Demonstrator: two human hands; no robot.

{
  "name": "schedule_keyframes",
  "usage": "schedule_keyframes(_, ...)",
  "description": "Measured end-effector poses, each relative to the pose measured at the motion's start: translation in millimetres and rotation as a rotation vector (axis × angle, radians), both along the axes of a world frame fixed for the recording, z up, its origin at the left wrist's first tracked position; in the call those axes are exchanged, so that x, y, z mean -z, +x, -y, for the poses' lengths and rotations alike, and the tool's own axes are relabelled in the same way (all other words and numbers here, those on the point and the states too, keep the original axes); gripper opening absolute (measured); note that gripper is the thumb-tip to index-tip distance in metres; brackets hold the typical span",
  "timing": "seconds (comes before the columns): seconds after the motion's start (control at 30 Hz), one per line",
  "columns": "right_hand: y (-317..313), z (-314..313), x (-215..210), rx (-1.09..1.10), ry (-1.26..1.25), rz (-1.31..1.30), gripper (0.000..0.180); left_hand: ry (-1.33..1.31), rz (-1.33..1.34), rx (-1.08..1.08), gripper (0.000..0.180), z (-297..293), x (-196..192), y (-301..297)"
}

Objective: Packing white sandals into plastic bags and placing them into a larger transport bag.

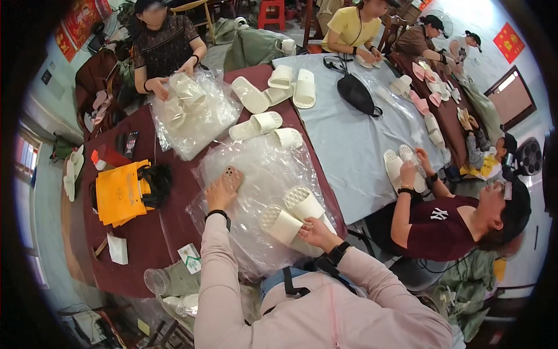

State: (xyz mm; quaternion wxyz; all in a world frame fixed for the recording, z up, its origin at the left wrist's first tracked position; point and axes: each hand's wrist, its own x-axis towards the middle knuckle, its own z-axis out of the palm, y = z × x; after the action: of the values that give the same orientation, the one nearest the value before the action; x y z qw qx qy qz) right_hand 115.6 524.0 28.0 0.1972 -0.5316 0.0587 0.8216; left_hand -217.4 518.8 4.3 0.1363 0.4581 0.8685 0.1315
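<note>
- Left hand [220, 198]: at pinkish-beige phone [233, 178], over clear plastic bag stack [247, 244] reaching maroon-covered counter's [174, 232] near edge; grip unclear.
- Loose cream slippers [250, 96], far right corner: unbagged.
- Cream dimpled-sole slipper pair [283, 228]: atop stack, also unbagged.
- Right hand [317, 232]: touching pair's side, clamp unclear; hands apart.

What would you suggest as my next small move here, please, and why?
I would probably slide the pinkish rectangular smartphone off the flat clear plastic bags with the left hand, since it sits over them and that hand is right at it, while the right hand is at the cream slip-on slippers.
</note>
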Motion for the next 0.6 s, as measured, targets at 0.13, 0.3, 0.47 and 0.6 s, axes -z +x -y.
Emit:
schedule_keyframes(0.13,0,-2,-1,-0.004,-0.031,-0.018,0.035,0.006,-0.172,0.056,0.07,10,-2,-5)
schedule_keyframes(0.3,9,-5,10,-0.01,-0.003,-0.045,0.034,0.111,-0.213,-0.144,0.069,5,-10,-9)
schedule_keyframes(0.47,5,-4,16,0.049,-0.027,-0.049,0.037,0.261,-0.169,-0.174,0.069,0,0,-30)
schedule_keyframes(0.6,2,1,14,0.125,-0.011,-0.065,0.035,0.28,0.03,-0.005,0.066,0,8,-23)
